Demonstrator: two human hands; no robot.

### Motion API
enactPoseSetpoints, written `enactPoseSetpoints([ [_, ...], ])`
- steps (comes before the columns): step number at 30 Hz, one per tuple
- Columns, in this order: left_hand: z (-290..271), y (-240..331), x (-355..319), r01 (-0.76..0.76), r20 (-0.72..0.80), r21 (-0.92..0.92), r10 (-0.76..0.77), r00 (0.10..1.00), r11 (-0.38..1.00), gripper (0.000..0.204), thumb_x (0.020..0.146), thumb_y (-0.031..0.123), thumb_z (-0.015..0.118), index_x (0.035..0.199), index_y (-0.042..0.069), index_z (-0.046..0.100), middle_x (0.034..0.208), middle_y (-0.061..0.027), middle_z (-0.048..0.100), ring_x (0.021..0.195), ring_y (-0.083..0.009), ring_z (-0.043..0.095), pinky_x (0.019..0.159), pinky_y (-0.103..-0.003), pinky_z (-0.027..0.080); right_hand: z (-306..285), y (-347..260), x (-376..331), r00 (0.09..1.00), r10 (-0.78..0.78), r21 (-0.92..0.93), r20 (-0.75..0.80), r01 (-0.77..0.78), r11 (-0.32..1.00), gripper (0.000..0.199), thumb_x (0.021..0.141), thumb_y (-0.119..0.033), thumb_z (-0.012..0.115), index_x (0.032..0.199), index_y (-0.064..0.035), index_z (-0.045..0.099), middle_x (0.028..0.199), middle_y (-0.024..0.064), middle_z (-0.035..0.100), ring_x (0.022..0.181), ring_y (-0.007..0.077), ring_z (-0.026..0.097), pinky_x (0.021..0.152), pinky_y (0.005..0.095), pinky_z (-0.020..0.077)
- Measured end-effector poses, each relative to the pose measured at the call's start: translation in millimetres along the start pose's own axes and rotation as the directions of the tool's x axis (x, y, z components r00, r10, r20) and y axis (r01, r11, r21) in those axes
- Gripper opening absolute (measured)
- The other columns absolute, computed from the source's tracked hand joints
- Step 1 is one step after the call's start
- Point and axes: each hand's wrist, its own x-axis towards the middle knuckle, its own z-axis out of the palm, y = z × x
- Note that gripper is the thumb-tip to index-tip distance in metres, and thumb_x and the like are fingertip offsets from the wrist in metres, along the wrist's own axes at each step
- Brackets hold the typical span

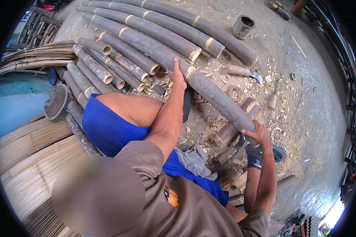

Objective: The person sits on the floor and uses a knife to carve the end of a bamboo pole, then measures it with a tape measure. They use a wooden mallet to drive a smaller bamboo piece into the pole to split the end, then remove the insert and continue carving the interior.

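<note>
Person sits low on the concrete floor (316,118), bent fwd, both hands on one long dark bamboo pole (209,89) that runs diagonally from upper left down to lower right, lying over a short chunk of wood (235,124) used as a rest. Left hand (178,77) is stretched out, palm flat & fingers together, pressing on top of the pole approx. at its middle near a pale node ring; not wrapped round it. Right hand (258,134) is curled over the pole's near end, fingers clamped on it. So hands are well apart, one at mid-length, one at the end. Beside the pole, upper left, lies a stack of cut bamboo sections (106,67) w/ open hollow ends facing the person; further up, three more long poles (166,25) lie parallel. Floor round the work is littered w/ wood chips & shavings (209,118). A chopping knife w/ wooden handle (245,72) lies just past the pole, a small mallet-like tool (273,98) near it, a dark tin can (243,27) further off. Grey rag (194,160) lies by the person's knee. To the left, flat split bamboo strips (31,158) are piled, plus a dark basin (56,102). Blue shorts (110,128), brown shirt; a sandal w/ blue sole (279,152) shows just under the right hand.
</note>
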Motion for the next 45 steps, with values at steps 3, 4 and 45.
enactPoseSetpoints([
  [3, 0, 0, 1, 0.013, 0.011, -0.03, -0.012, 1.0, 0.999, 0.103, 0.082, 0.054, 0.082, 0.156, 0.001, 0.034, 0.151, -0.0148, 0.049, 0.132, -0.0295, 0.052, 0.113, -0.047, 0.041, -1, 5, 3, 0.999, -0.022, 0.052, 0.024, 0.021, 0.998, 0.085, 0.07, -0.069, 0.077, 0.117, 0.0026, 0.069, 0.096, 0.028, 0.074, 0.095, 0.0418, 0.073, 0.086, 0.0491, 0.0536],
  [4, 1, 0, 3, 0.034, -0.002, -0.049, -0.034, 0.999, 0.998, 0.103, 0.082, 0.054, 0.082, 0.156, 0.001, 0.034, 0.151, -0.0147, 0.049, 0.133, -0.0295, 0.052, 0.113, -0.047, 0.041, 1, 11, 7, 0.998, -0.023, 0.07, 0.055, 0.019, 0.997, 0.085, 0.071, -0.068, 0.077, 0.118, 0.0022, 0.069, 0.096, 0.0271, 0.074, 0.094, 0.0403, 0.073, 0.086, 0.0477, 0.0535],
  [45, 19, 17, -6, -0.023, -0.243, 0.379, 0.123, 0.962, 0.925, 0.102, 0.082, 0.05, 0.083, 0.153, -0.001, 0.031, 0.145, -0.0253, 0.05, 0.132, -0.0388, 0.053, 0.112, -0.047, 0.041, 7, -12, 5, 0.997, 0.006, -0.097, -0.08, -0.014, 0.995, 0.085, 0.076, -0.075, 0.069, 0.107, 0.0042, 0.068, 0.09, 0.0313, 0.071, 0.093, 0.0468, 0.071, 0.083, 0.0538, 0.0527],
])
